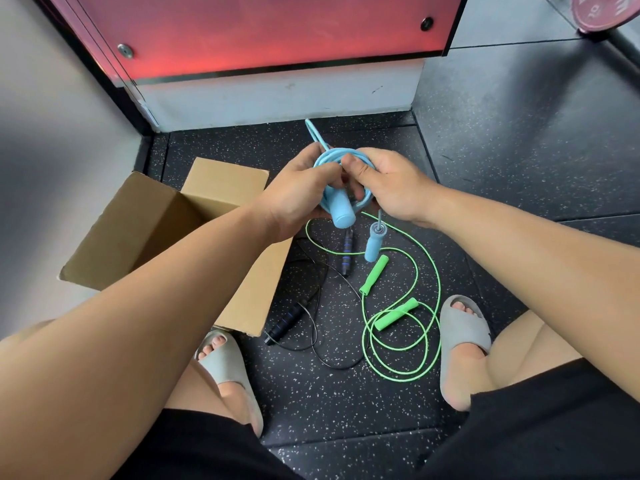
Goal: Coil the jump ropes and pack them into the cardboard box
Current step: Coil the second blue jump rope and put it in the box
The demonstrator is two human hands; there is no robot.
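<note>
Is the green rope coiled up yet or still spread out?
Spread out. The green rope lies in loose, sprawling loops on the floor, its handles apart.

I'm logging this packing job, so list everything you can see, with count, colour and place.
cardboard box: one, brown, open, on floor at left
blue jump rope: one, light blue, coiled, held in both hands
green jump rope: one, bright green, loose on floor
black jump rope: one, black, loose on floor beside box
weight plate: one, pink, top right corner
slippers: two, grey, worn, bottom
left hand: one, gripping blue coil
right hand: one, gripping blue coil
</note>
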